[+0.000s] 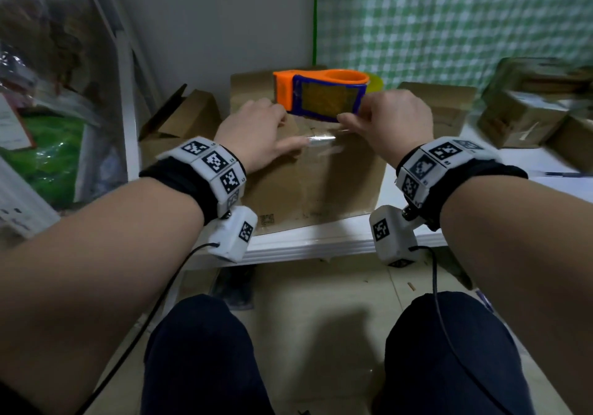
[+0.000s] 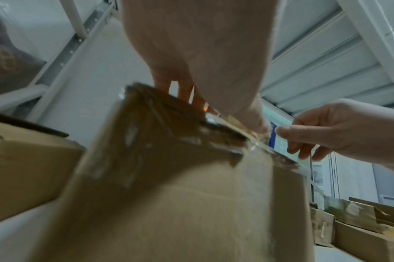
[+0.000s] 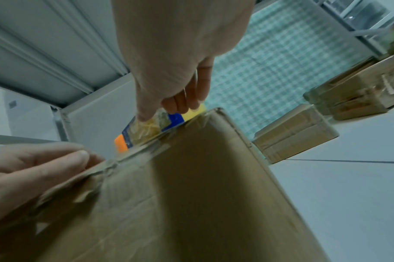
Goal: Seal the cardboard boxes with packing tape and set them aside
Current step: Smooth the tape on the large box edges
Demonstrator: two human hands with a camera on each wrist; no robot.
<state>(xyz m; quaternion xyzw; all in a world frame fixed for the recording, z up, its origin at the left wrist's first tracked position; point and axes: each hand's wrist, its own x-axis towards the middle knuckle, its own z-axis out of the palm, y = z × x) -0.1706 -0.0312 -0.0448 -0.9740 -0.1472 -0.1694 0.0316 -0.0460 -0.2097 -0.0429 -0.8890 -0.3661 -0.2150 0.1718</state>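
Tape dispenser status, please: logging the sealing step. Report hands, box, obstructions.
Left hand flat, pressing the box top. Right hand grips the tape dispenser on the box. Clear tape laid over the front edge. No obstruction seen.

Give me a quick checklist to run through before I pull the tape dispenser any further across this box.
1. Brown cardboard box sits squarely on the white shelf: ok.
2. Left hand rests flat on the box top, steadying it: ok.
3. Right hand grips the orange and blue tape dispenser: ok.
4. Clear packing tape lies stuck along the near top edge: ok.
5. Top flaps fully closed under the tape: cannot tell, hands and dispenser cover the seam.
6. Tape free of wrinkles: not ok, it looks creased at the edge in the right wrist view.
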